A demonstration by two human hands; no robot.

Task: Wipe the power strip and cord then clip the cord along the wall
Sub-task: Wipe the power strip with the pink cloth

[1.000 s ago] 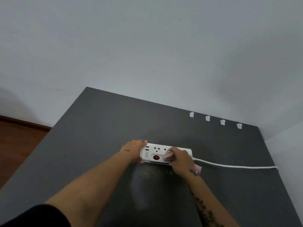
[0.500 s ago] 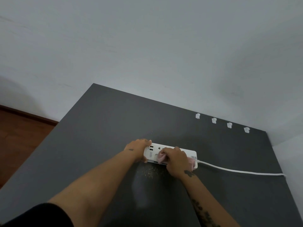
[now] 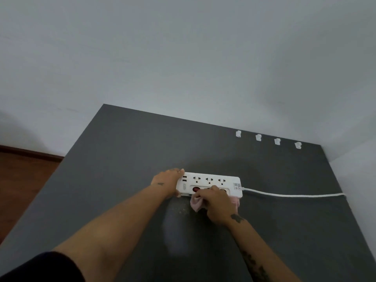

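A white power strip [image 3: 211, 181] with a red switch lies on the dark grey table [image 3: 122, 159]. My left hand [image 3: 167, 181] grips its left end. My right hand [image 3: 216, 203] presses a pink cloth [image 3: 195, 203] against the strip's near edge and covers part of the front row. The white cord [image 3: 289, 194] runs from the strip's right end to the table's right edge. Several white cord clips [image 3: 258, 137] sit in a row along the table's far edge at the wall.
A light grey wall [image 3: 183, 68] rises behind the table and on the right. Fine crumbs or dust [image 3: 181, 208] speckle the table in front of the strip. Brown wooden floor [image 3: 22, 171] shows at the left.
My right hand with the cloth has slid from the strip's top face down to its near edge, uncovering the sockets. My left hand stays on the left end.
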